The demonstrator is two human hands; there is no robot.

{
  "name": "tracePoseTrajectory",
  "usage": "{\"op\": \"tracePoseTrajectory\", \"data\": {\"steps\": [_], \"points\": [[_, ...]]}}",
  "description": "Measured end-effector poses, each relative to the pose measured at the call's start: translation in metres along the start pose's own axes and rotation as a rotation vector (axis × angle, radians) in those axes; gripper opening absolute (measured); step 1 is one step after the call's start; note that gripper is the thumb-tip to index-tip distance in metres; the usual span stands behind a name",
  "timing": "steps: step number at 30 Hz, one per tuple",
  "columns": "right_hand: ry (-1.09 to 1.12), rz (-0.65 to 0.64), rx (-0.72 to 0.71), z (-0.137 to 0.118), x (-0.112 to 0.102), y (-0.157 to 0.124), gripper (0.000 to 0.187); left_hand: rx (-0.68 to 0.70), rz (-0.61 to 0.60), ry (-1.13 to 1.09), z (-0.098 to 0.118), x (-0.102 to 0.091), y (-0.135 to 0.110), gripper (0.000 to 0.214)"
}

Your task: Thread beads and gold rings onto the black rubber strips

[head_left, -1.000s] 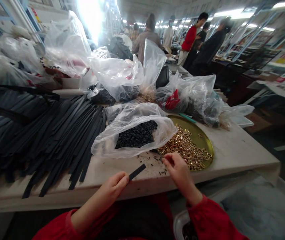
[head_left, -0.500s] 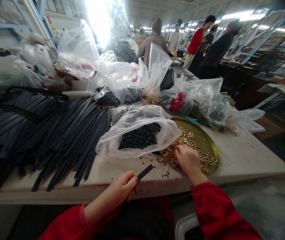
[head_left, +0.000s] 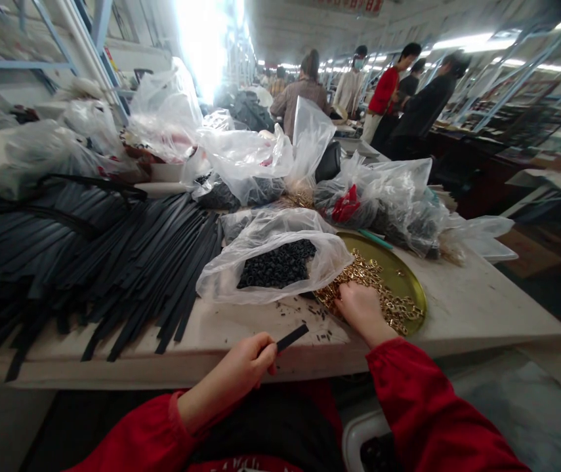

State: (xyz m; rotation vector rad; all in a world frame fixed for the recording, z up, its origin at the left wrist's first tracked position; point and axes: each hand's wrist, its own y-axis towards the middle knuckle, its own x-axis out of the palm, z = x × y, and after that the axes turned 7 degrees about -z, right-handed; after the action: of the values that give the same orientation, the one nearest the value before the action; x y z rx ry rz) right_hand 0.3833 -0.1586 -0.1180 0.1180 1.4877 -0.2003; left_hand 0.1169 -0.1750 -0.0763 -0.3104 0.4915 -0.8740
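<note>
My left hand is closed on the end of a black strap, holding it out over the table's near edge. My right hand rests palm down in a pile of small gold metal fittings on a round brass tray; its fingers curl into the pile and their tips are hidden. Just left of the tray lies a clear plastic bag of small black rings. Both sleeves are red.
A big heap of long black straps covers the table's left half. More plastic bags of parts stand behind the tray. The pale table ends at right. Several people stand far back in the aisle.
My right hand moved from the table's near edge forward into the gold fittings on the tray. My left hand kept its hold on the black strap and barely shifted.
</note>
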Motion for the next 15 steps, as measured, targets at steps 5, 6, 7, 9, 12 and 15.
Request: {"op": "tracePoseTrajectory", "data": {"steps": [5, 6, 7, 9, 12, 15], "points": [[0.091, 0.013, -0.029, 0.005, -0.002, 0.003, 0.02, -0.006, 0.01, -0.006, -0.003, -0.002, -0.002, 0.028], [0.126, 0.025, -0.023, 0.009, -0.002, 0.002, 0.022, 0.0, 0.012, -0.006, -0.003, -0.002, -0.002, 0.028], [0.163, 0.04, -0.015, 0.011, -0.003, 0.0, 0.024, 0.011, 0.017, -0.008, -0.004, -0.003, -0.001, 0.028], [0.249, 0.07, -0.01, 0.012, -0.005, -0.005, 0.028, 0.04, 0.036, -0.021, -0.006, -0.004, 0.002, 0.027], [0.817, -0.039, -0.029, -0.008, -0.009, -0.021, 0.03, 0.077, 0.091, -0.064, -0.008, -0.006, 0.011, 0.027], [1.56, -0.299, -0.016, -0.048, -0.013, -0.039, 0.035, 0.103, 0.138, -0.102, -0.008, -0.01, 0.018, 0.027]]}}
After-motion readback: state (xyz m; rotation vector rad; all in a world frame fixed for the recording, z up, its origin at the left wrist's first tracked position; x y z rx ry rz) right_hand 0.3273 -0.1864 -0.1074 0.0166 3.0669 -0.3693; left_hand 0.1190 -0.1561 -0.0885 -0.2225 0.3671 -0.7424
